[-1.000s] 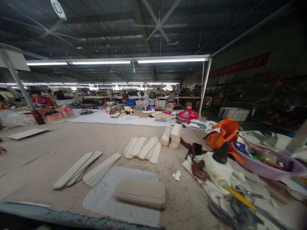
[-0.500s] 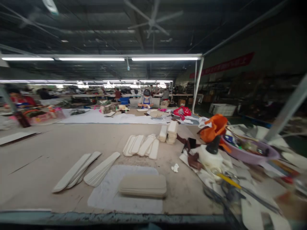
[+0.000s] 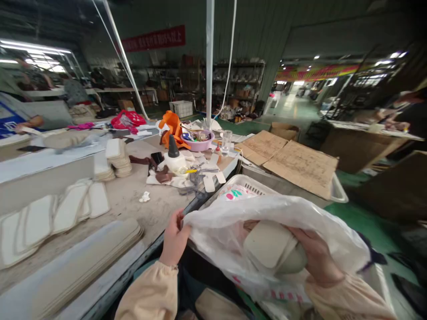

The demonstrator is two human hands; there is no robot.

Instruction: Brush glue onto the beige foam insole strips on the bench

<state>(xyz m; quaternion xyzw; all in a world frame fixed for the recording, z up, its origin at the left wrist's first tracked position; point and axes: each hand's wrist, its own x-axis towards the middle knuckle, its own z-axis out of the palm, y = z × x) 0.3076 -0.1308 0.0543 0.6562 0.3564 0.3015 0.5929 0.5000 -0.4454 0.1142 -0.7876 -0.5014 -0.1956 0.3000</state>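
My left hand (image 3: 175, 238) pinches the rim of a white plastic bag (image 3: 220, 218), holding its mouth wide. Inside the bag lie beige flat pieces with rounded corners (image 3: 268, 244). My right hand (image 3: 316, 255) reaches into the bag and grips these pieces at their right side; its fingertips are partly hidden behind them. The bag rests in a white plastic basket (image 3: 245, 180) beside the table. On the table, a long stack of beige strips (image 3: 100, 258) lies on a pale sheet, with fanned white-beige pieces (image 3: 40, 222) behind it.
A glue bottle with a black cone top (image 3: 173, 153), scraps and a yellow-handled tool (image 3: 191, 170) clutter the table's right end. Near them are a purple basin (image 3: 200, 143) and an orange bag (image 3: 171, 122). Cardboard sheets (image 3: 296, 162) lie beyond the basket. A co-worker's arm (image 3: 31, 123) shows at far left.
The view has swung right and down, from the table to the basket beside it. Both hands have come into sight, at the plastic bag and the beige pieces in it.
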